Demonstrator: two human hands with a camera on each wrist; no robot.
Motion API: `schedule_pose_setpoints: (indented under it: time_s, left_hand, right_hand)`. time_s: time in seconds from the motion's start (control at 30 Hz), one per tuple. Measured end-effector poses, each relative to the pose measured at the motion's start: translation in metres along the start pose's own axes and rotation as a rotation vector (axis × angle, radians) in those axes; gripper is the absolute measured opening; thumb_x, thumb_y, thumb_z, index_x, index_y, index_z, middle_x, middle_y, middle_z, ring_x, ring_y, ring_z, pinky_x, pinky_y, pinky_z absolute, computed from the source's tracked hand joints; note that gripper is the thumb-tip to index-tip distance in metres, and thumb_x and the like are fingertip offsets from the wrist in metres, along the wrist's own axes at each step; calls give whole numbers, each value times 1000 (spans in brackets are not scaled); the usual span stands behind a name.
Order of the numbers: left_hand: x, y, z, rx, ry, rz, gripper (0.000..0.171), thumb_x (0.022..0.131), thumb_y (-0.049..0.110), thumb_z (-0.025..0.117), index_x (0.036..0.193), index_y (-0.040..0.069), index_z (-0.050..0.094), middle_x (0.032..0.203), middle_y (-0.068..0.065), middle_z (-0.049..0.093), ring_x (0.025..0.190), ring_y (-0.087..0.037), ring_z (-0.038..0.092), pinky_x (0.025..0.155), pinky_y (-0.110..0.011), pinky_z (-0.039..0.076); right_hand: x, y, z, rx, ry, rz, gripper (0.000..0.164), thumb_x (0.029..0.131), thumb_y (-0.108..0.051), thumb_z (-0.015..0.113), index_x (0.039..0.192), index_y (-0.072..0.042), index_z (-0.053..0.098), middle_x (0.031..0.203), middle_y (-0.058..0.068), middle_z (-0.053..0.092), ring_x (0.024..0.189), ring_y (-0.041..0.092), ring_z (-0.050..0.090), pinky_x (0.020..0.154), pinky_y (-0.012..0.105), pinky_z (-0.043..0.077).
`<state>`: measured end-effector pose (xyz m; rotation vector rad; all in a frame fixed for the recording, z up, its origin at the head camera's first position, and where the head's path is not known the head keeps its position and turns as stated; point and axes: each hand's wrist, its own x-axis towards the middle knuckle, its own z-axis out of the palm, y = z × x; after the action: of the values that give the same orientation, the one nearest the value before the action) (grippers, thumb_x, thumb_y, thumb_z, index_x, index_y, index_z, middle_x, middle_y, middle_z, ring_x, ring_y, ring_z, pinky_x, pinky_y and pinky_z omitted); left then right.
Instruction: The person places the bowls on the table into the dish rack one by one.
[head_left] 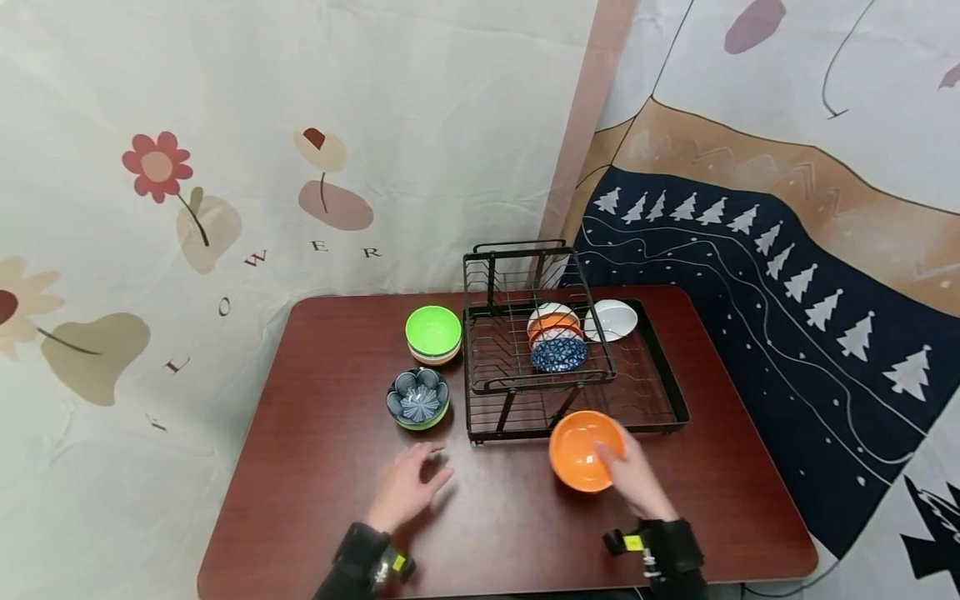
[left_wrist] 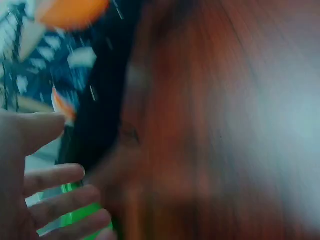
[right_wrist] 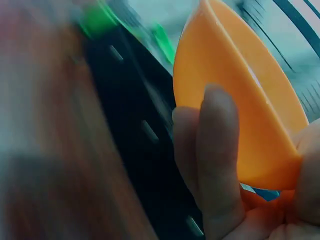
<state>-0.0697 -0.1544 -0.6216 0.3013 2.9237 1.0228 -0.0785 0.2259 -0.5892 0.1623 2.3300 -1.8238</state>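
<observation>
An orange bowl [head_left: 577, 454] is gripped by my right hand [head_left: 632, 477], thumb inside over the rim and fingers under the outer wall. The right wrist view shows those fingers [right_wrist: 218, 150] against the side of the tilted bowl [right_wrist: 215, 65]. It is raised in front of the black dish rack [head_left: 517, 435]. My left hand [head_left: 408, 485] hovers over the table with fingers spread and holds nothing. Just beyond it sits a grey-blue flower-shaped bowl [head_left: 418, 398] stacked on a green one. In the left wrist view the left hand's fingers [left_wrist: 65, 200] are loosely extended.
A bright green bowl [head_left: 433, 331] tops another stack at the left of the rack. Inside the rack stand a blue patterned bowl [head_left: 558, 355], an orange bowl [head_left: 553, 320] and white ones, with a white bowl [head_left: 613, 320] farther right. The wooden table [head_left: 315, 433] meets a printed cloth wall behind.
</observation>
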Motion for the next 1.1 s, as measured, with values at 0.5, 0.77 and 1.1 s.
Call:
schedule_pose_setpoints:
  time_s: [0.5,0.77,1.1]
  left_hand:
    - [-6,-94,-18,277,19,-212,109,63,75,77,151,19,44,158,-11,33,147,-42,16,108,-74,6]
    - [-6,-95,-14,271,12,-220,108,64,76,75,152,21,43,160,-11,31,148,-41,12,109,-73,4]
    - [-6,-93,-18,279,9,-216,108,65,76,74,152,21,43,160,-11,31,148,-41,13,109,-73,5]
  right_hand:
    - [-13,18,-108,-51,218,2,56,108,-21,40,152,5,18,136,31,40,88,-5,59,74,19,55]
    - [45,-10,-82,-509,403,-321,46,92,13,48,134,-5,51,122,24,59,101,35,59,78,41,52]
    - [132,-37,-29,-1097,216,-944,39,88,0,66,126,-5,59,113,21,60,79,36,62,58,48,50]
